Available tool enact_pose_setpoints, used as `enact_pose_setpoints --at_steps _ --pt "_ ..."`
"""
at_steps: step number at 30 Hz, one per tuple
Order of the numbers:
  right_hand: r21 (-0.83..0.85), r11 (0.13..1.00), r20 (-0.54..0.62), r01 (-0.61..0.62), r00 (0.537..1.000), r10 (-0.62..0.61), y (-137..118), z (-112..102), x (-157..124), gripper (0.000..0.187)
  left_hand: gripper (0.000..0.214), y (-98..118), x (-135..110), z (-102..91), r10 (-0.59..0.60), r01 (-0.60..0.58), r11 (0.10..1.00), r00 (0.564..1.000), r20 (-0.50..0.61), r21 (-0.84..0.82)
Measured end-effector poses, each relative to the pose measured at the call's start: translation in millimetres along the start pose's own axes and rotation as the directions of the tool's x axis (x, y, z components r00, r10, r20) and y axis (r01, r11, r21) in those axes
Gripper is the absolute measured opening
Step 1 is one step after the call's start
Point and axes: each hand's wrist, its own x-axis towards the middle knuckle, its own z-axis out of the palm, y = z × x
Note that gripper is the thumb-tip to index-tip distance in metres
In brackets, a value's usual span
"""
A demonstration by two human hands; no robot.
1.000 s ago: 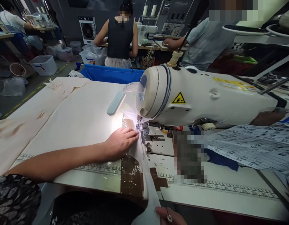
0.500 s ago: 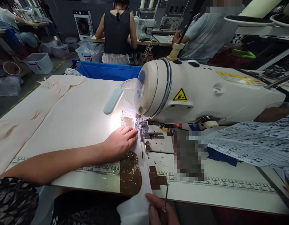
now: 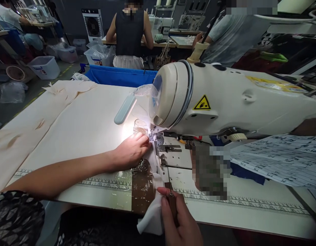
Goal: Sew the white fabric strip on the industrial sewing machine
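My left hand (image 3: pixel 131 150) lies palm down on a narrow white fabric strip (image 3: pixel 151 164), fingers stretched toward the presser foot (image 3: pixel 154 138) of the white sewing machine (image 3: pixel 224 102). My right hand (image 3: pixel 181 222) is at the table's near edge, closed on the strip's loose end (image 3: pixel 150 218) and on a thin dark-handled pointed tool (image 3: pixel 170 191) that points toward the needle. The strip runs from the needle area over brown tape patches (image 3: pixel 142 184) to the table edge.
Cream fabric (image 3: pixel 70 116) covers the left of the table. A light-blue lamp (image 3: pixel 125 109) shines on the needle. Printed paper sheets (image 3: pixel 278 160) lie at the right. A blue bin (image 3: pixel 119 76) stands behind the table. Other people work at machines further back.
My right hand rose from below the table edge up onto the strip's end, bringing the tool with it. My left hand's fingers slid a little closer to the presser foot.
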Motion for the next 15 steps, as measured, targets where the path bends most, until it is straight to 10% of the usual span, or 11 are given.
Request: enact_pose_setpoints --at_steps 15 --pt "0.350 0.896 0.344 -0.274 0.927 0.149 14 -6 15 0.044 0.040 -3 -2 -1.0 0.033 -0.032 0.995 0.999 0.009 -0.095"
